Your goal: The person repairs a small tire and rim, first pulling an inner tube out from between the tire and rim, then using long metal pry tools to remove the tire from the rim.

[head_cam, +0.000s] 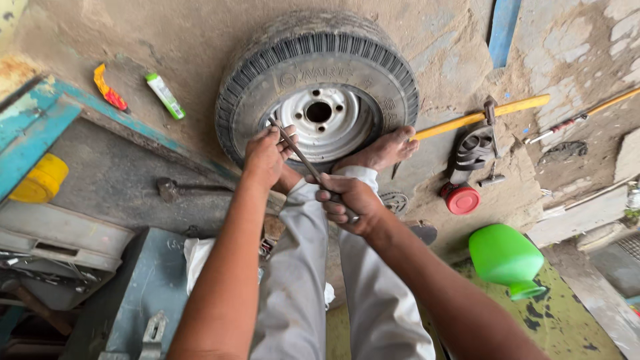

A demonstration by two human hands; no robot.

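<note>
Your left hand [265, 157] and right hand [350, 202] sit close together at the near edge of the tyre [319, 90], both on the iron bar [308, 168], so little room is between them. Your bare foot [379, 151] presses on the tyre just right of the bar and blocks that side. Further right the yellow handle [480, 117], the red cap [461, 199] and the green jug [505, 257] crowd the ground. On the left, the hammer [175, 190] lies near your wrist. Above the tyre the sandy floor [180, 40] is open.
</note>
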